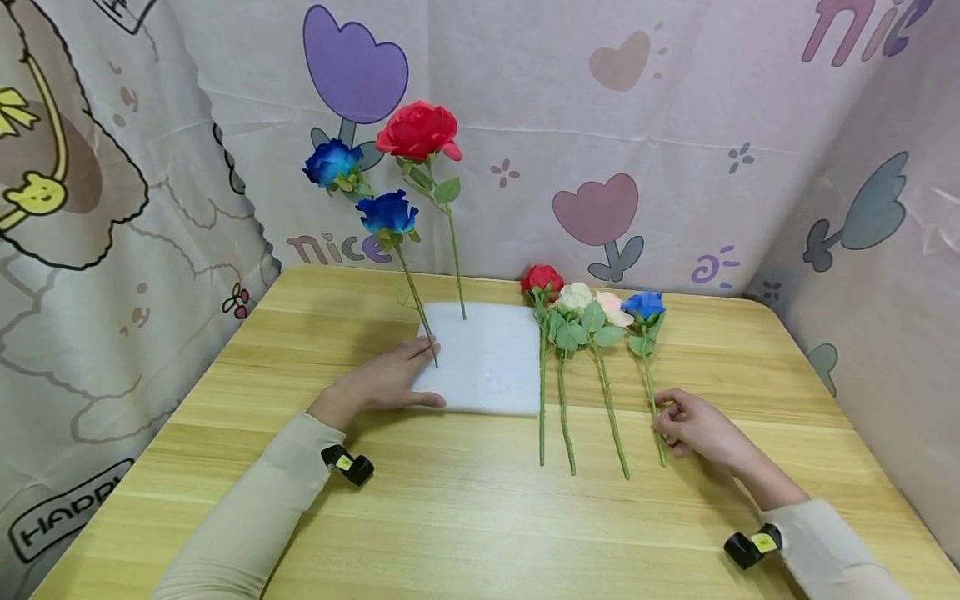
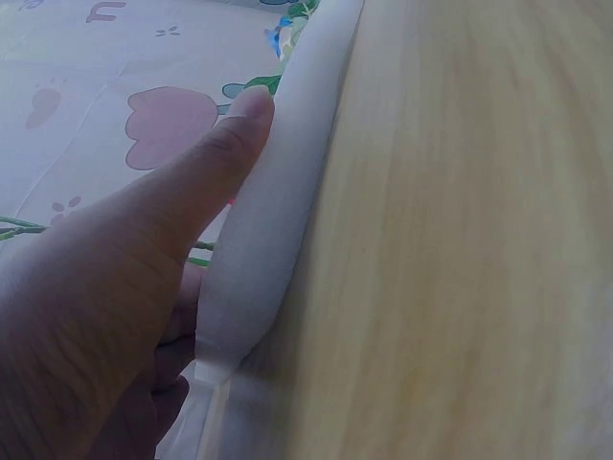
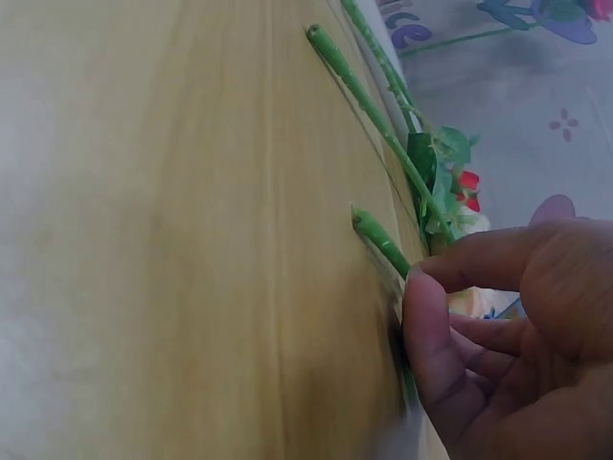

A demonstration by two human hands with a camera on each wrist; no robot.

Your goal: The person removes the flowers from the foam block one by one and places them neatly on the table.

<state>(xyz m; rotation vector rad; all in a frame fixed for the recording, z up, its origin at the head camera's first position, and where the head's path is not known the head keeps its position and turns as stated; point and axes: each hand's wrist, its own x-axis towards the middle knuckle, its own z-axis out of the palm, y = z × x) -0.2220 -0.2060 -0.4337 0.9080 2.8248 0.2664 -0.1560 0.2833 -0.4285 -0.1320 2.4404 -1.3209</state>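
Observation:
A white foam block [image 1: 487, 358] lies on the wooden table [image 1: 480, 517]. A red rose [image 1: 417, 129] and two blue roses [image 1: 387, 212] stand stuck in it. My left hand [image 1: 390, 375] rests flat on the block's left edge, with the thumb [image 2: 192, 220] straight along the foam's side [image 2: 278, 192]. To the right lie a red rose [image 1: 542, 277], a white one [image 1: 575, 296], a pink one [image 1: 613, 308] and a blue one [image 1: 645, 305]. My right hand [image 1: 663, 421] pinches the lying blue rose's stem [image 3: 378, 240] low down, fingers curled [image 3: 450, 326].
Patterned cloth [image 1: 675, 125] hangs closely round the table at the back and on both sides. The pink rose's stem [image 3: 364, 86] lies just left of my right hand. Bare wood stretches along the table's front.

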